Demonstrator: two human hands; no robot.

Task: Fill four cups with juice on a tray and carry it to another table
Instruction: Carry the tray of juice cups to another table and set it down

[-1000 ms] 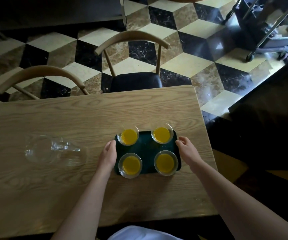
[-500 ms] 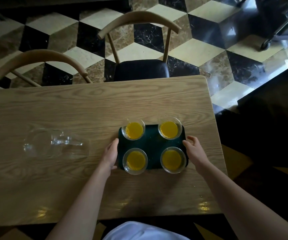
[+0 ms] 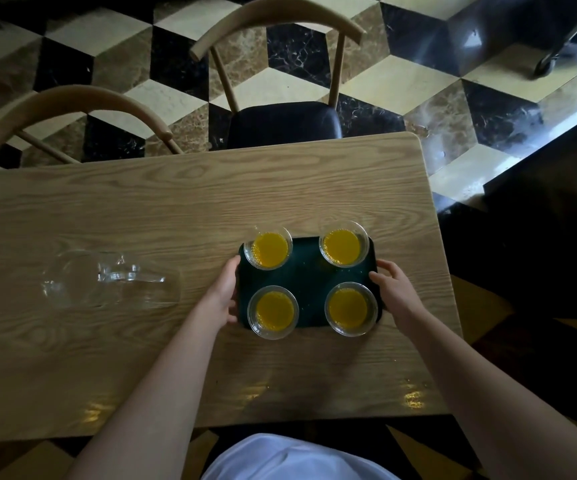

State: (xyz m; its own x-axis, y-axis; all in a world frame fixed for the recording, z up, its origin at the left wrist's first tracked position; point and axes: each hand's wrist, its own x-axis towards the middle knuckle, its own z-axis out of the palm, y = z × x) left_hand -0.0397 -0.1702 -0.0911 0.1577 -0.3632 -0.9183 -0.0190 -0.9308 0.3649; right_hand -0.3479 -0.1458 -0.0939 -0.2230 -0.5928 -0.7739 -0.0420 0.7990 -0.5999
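Observation:
A dark green tray (image 3: 307, 271) lies on the wooden table (image 3: 176, 202) near its right end. Several clear plastic cups of orange juice stand on the tray, one at each corner: far left (image 3: 269, 249), far right (image 3: 343, 247), near left (image 3: 273, 311), near right (image 3: 350, 308). My left hand (image 3: 223, 292) grips the tray's left edge. My right hand (image 3: 396, 289) grips its right edge, fingers curled round the rim. I cannot tell whether the tray is resting on the table or slightly raised.
An empty clear glass pitcher (image 3: 110, 280) stands on the table to the tray's left. Two wooden chairs (image 3: 280, 109) (image 3: 72, 109) stand at the far side. A tiled floor lies beyond, with a wheeled cart (image 3: 557, 46) at top right.
The view has shifted, with the table now larger and the tray a little nearer to me. Both hands have stayed on the tray's edges. The cups and the pitcher have kept their places.

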